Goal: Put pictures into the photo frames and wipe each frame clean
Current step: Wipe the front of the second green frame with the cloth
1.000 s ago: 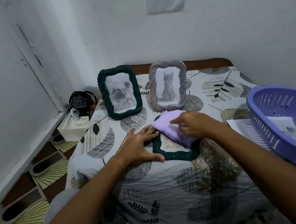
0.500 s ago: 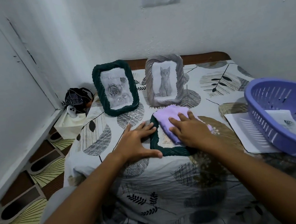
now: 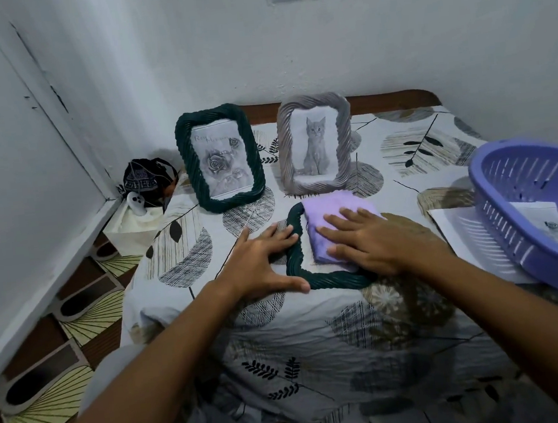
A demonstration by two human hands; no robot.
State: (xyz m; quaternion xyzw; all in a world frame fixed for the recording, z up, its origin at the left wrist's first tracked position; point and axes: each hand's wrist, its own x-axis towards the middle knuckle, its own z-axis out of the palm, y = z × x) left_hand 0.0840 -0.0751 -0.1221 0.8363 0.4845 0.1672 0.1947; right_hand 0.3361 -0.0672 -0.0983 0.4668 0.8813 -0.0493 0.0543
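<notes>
A dark green frame (image 3: 297,264) lies flat on the patterned tablecloth (image 3: 318,338) in front of me. My left hand (image 3: 262,259) rests spread against the frame's left edge, holding it still. My right hand (image 3: 373,241) presses a folded purple cloth (image 3: 326,213) flat onto the frame's glass. Behind them stand two filled frames: a dark green frame with a rose picture (image 3: 219,157) and a grey frame with a cat picture (image 3: 316,143).
A purple plastic basket (image 3: 512,221) holding a sheet of paper sits at the right, on top of a white sheet (image 3: 458,230). A white box (image 3: 131,227) with a small ghost figure and a dark pouch (image 3: 145,180) stand at the left by the wall.
My right hand with the purple cloth has slid toward me over the flat frame. The left hand stays against the frame's left edge.
</notes>
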